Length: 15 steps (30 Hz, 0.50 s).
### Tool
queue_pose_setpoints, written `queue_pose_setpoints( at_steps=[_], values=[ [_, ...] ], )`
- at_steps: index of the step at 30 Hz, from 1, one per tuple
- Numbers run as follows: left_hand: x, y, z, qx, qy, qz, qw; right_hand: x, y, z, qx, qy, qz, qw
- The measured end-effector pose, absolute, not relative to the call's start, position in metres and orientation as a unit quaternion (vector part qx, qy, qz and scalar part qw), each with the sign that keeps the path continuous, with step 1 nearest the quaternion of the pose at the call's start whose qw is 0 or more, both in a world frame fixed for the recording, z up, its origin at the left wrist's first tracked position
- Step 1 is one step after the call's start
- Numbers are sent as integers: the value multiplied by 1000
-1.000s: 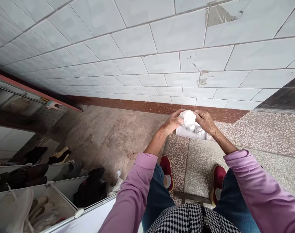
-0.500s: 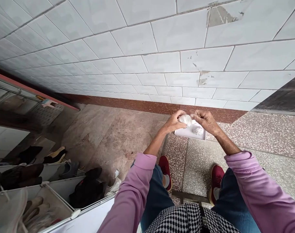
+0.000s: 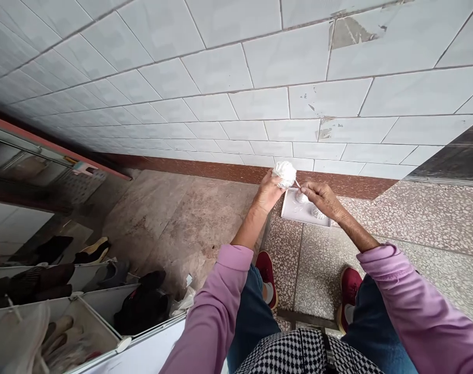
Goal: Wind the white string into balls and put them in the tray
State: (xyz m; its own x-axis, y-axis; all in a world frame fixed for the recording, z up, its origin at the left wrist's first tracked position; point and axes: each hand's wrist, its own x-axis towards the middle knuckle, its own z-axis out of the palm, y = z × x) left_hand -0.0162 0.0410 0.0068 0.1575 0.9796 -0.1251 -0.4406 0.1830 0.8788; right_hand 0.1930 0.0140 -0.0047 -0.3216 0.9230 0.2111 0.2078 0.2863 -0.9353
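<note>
My left hand (image 3: 268, 193) is wrapped round a white ball of yarn (image 3: 285, 173), holding it up in front of the wall's brown skirting. A short length of white strand (image 3: 297, 183) runs from the ball to my right hand (image 3: 325, 199), whose thumb and fingertips pinch it. Beneath both hands lies a shallow white tray (image 3: 293, 213) on the floor. In it sit a white string ball (image 3: 317, 213) and another white ball (image 3: 301, 197), both partly covered by my right hand.
A tiled wall (image 3: 228, 67) rises right behind the tray. On the left, a rack with compartments (image 3: 99, 317) holds shoes and dark items. My red shoes (image 3: 350, 285) stand on the speckled floor (image 3: 322, 259), either side of the tray's near edge.
My left hand has lifted the yarn ball up and to the left, turning it. The right hand has shifted slightly down, and a strand shows between the hands. More of the tray is visible.
</note>
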Motion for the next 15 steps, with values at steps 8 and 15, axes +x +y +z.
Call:
queue_pose_setpoints(
  at_steps=[8,15],
  values=[
    [-20,43,-10,565,516,436,474,197,4,18,-378,-698,456,403],
    [-5,27,2,644,377,258,614,224,27,5,-458,-630,429,457]
  ],
)
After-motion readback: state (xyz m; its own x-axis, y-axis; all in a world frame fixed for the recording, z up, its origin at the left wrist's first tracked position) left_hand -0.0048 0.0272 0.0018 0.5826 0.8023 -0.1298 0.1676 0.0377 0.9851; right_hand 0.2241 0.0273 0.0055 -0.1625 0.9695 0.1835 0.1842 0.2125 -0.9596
